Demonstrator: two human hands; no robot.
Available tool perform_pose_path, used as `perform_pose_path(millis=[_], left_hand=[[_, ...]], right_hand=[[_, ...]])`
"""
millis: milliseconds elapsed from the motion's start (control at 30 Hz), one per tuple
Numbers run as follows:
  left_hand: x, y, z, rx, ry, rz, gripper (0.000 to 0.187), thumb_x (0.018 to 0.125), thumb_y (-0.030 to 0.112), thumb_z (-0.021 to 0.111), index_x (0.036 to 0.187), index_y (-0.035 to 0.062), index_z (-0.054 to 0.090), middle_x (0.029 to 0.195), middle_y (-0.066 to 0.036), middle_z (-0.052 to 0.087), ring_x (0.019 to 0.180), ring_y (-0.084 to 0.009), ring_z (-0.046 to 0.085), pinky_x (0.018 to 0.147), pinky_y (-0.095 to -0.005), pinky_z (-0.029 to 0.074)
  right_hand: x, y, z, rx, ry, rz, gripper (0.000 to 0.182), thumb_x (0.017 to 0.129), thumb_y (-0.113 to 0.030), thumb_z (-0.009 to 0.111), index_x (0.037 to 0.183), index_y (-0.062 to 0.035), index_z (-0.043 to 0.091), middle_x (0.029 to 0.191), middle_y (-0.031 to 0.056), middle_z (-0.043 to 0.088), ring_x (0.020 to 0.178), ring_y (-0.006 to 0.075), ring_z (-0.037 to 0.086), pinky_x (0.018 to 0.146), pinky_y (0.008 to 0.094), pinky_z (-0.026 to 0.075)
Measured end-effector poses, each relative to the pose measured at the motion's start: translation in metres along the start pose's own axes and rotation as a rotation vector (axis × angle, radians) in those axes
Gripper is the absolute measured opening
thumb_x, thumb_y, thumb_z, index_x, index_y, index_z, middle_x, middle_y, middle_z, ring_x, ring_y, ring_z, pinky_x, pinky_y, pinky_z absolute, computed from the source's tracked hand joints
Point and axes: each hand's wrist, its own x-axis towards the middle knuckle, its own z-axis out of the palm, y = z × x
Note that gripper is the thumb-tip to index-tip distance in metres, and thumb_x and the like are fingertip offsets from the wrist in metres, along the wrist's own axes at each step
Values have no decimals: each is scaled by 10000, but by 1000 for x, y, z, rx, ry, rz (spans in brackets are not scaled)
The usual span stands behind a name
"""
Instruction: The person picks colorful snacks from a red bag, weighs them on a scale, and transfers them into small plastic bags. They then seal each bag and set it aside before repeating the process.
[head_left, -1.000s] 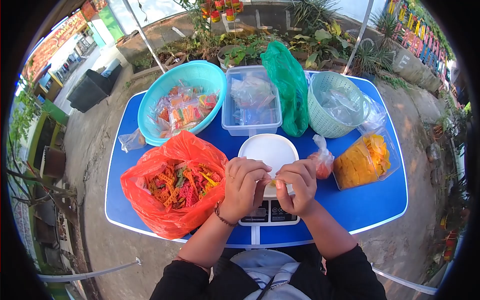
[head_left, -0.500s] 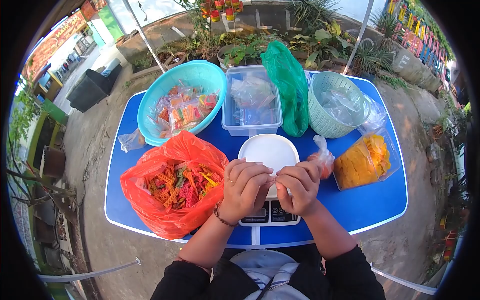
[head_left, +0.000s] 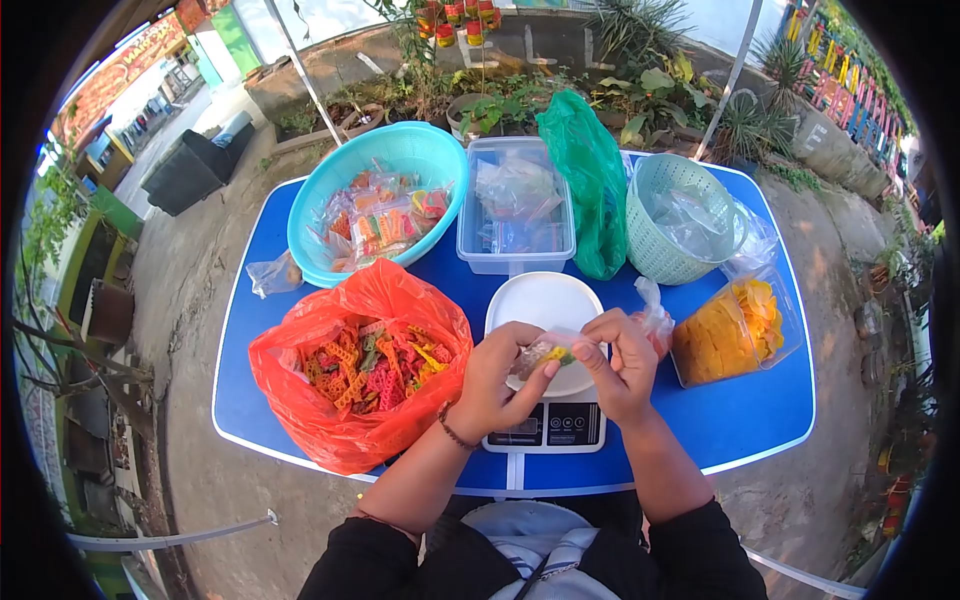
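Both hands pinch one small clear packet over the scale, mid-table.

Left hand (head_left: 500, 378) and right hand (head_left: 622, 362) each grip the small packet (head_left: 541, 352), crinkly plastic with coloured bits inside, just above the white scale (head_left: 545, 425). Left of the scale, touching the wrist, a slumped orange bag (head_left: 330, 415) of ridged crackers. Beyond the scale: teal bowl (head_left: 395, 150), clear tub (head_left: 515, 255), green bag (head_left: 590, 170), woven basket (head_left: 665, 185). Right of it, a clear tub of yellow chips (head_left: 725, 335). Bare blue table (head_left: 740, 415) lies right of the scale, toward the near rim; packed dirt surrounds it.
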Motion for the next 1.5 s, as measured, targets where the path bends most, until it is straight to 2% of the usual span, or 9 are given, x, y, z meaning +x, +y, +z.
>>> perform_pose_path(millis=[200,300,500,833,867,967,1000,1100,1500], left_hand=[[-1,-9,14,-398,163,-249,146,973,104,735,1012,17,625,938,-44,719,815,-62,652,723,-214,505],[-4,-26,13,-537,187,-311,245,954,190,780,1023,-6,652,894,-51,728,792,-83,689,688,-228,537],[3,-19,3,-323,171,-160,313,917,103,781,1178,-12,654,882,-38,737,809,-95,693,688,-235,519],[4,-28,2,-187,264,-109,429,905,55,789,1262,-27,565,953,-67,736,879,-96,679,825,-258,515],[4,-24,0,-145,238,-132,461,903,65,781,1291,-35,553,981,-103,747,948,-141,706,907,-296,523],[9,-28,-4,44,263,142,446,854,85,779,1258,-2,610,1043,-125,768,966,-226,722,888,-340,510],[7,-23,-3,4,247,102,471,820,81,756,1266,6,628,1146,-141,745,1088,-306,684,973,-406,483],[11,-24,-8,164,191,247,431,810,62,735,1234,34,662,1194,-151,729,1157,-339,656,1023,-452,456],[11,-24,-14,118,142,157,360,839,57,642,1192,33,709,1212,-132,732,1292,-349,610,1167,-546,344]], right_hand=[[2,-4,11,194,-29,76,478,913,-18,739,1319,18,489,925,94,671,885,132,641,807,282,522],[-2,5,7,38,-115,17,641,887,52,729,1416,11,370,982,117,669,888,148,668,808,285,546],[-6,16,11,276,93,32,526,891,88,718,1321,11,425,1025,117,655,926,158,689,838,292,569],[-10,14,19,175,-33,31,396,907,107,690,1244,17,503,1135,120,619,975,161,697,826,288,578],[-11,19,18,149,-29,4,387,905,110,690,1237,19,513,1144,121,617,977,165,700,823,288,579],[-8,20,16,100,-34,-10,379,902,122,682,1246,30,552,1147,113,621,974,154,689,821,280,571],[-7,20,15,90,-36,-1,384,903,123,681,1254,32,555,1145,108,622,974,149,685,820,277,570],[-6,20,13,69,-29,24,331,914,107,665,1231,37,597,1145,105,624,964,134,651,827,266,545],[-9,17,14,136,-101,121,298,921,96,652,1212,43,620,1162,102,622,937,107,629,809,249,516]])
